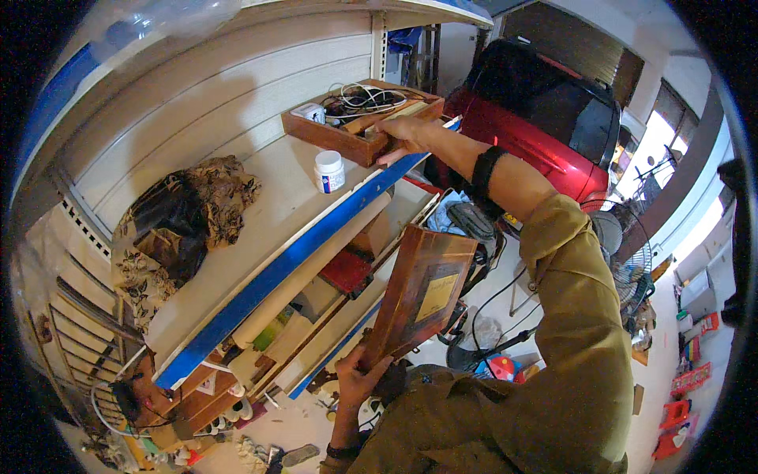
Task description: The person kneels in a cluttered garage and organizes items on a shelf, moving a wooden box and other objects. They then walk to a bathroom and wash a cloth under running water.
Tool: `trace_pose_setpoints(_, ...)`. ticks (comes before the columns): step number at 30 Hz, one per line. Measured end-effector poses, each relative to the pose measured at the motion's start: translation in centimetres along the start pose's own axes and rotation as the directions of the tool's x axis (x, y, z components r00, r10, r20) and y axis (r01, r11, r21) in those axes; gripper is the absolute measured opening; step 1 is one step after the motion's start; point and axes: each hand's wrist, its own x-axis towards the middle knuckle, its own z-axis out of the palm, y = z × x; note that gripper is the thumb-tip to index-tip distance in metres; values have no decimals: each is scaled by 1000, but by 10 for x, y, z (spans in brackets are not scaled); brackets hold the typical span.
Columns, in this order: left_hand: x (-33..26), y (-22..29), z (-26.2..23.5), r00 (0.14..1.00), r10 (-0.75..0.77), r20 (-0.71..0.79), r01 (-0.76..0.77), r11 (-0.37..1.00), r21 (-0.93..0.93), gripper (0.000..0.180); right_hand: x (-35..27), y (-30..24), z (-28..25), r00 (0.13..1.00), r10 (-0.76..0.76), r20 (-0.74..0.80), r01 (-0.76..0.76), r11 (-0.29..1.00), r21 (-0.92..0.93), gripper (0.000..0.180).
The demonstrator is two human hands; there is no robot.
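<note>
Olive-brown sleeve fills the near right. Far right stands a red car; a blue-edged shelf runs from near left toward the far middle. On its left lies a crumpled brown-and-black bundle. At its far end sits an open wooden box holding cables, its near wall gripped by the right hand. Right of the shelf, the left hand grips the near end of a tilted wooden plaque. Smallest, a white jar stands upright just nearer than the box.
</note>
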Motion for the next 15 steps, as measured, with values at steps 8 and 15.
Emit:
trace_pose_setpoints(8,-13,12,-16,988,-156,12,155,986,60,29,-1,-99,42,840,534,-96,-373,698,612,43)
trace_pose_setpoints(15,-19,-3,-26,984,-180,14,179,983,49,28,-19,-95,10,892,440,-108,-291,739,608,38)
